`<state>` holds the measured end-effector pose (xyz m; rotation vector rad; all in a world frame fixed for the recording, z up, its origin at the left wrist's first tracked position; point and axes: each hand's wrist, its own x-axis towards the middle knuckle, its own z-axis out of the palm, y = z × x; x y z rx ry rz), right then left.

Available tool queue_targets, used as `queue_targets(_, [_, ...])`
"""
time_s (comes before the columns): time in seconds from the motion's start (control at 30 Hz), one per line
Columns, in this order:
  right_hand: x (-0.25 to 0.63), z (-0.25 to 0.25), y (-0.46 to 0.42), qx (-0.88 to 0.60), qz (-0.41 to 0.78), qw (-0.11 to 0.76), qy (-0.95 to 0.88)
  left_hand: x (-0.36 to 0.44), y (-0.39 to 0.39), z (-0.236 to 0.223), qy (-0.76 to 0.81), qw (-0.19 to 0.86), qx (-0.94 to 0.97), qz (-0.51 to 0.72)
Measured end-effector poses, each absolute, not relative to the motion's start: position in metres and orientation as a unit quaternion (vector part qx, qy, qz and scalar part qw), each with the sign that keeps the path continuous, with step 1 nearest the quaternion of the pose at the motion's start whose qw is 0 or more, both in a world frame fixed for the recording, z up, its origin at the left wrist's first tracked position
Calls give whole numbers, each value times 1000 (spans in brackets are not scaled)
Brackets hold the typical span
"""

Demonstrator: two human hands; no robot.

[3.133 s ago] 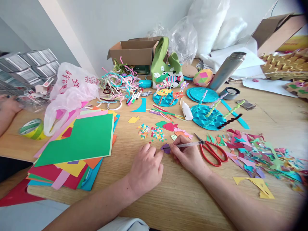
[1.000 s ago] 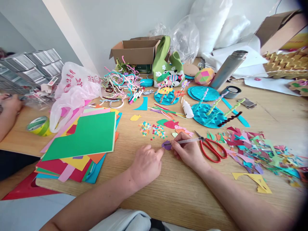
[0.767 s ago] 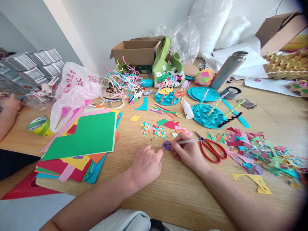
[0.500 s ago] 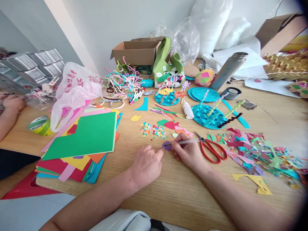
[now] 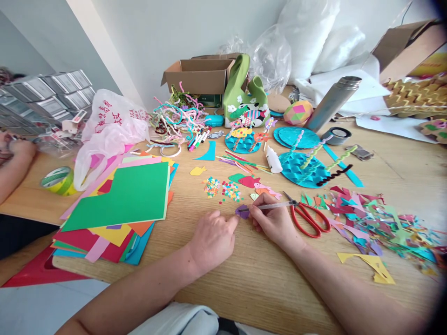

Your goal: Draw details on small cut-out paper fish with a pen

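Observation:
A small purple paper fish (image 5: 241, 211) lies flat on the table. My left hand (image 5: 213, 235) rests beside it, fingers mostly curled, with the index fingertip at its near edge, holding it down. My right hand (image 5: 270, 218) is closed around a slim pen (image 5: 275, 205) with a pale, translucent barrel, its dark tip on the purple fish. Red-handled scissors (image 5: 309, 218) lie partly open to the right of that hand. Just beyond are red (image 5: 247, 181) and pink (image 5: 267, 190) paper fish and small heaps of confetti dots (image 5: 230, 190). A yellow paper fish (image 5: 198, 171) sits farther left.
Stacked coloured paper (image 5: 122, 195) and green tape (image 5: 57, 180) are at left, paper scraps (image 5: 380, 223) at right. Behind stand a glue bottle (image 5: 273, 160), blue textured discs (image 5: 303, 170), pipe cleaners (image 5: 178, 116), a steel flask (image 5: 333, 102) and a cardboard box (image 5: 197, 77). Another person's hands (image 5: 17, 146) show far left.
The view has shifted very slightly. Both my hands, the pen and the purple fish keep practically the same positions.

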<state>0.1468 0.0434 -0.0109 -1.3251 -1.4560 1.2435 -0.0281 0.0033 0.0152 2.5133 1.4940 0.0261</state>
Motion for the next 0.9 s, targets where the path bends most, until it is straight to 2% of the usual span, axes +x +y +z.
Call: queue_targets(0.9, [147,-15,43,-512,495,407,-572,-29,3,15,510,105,854,9])
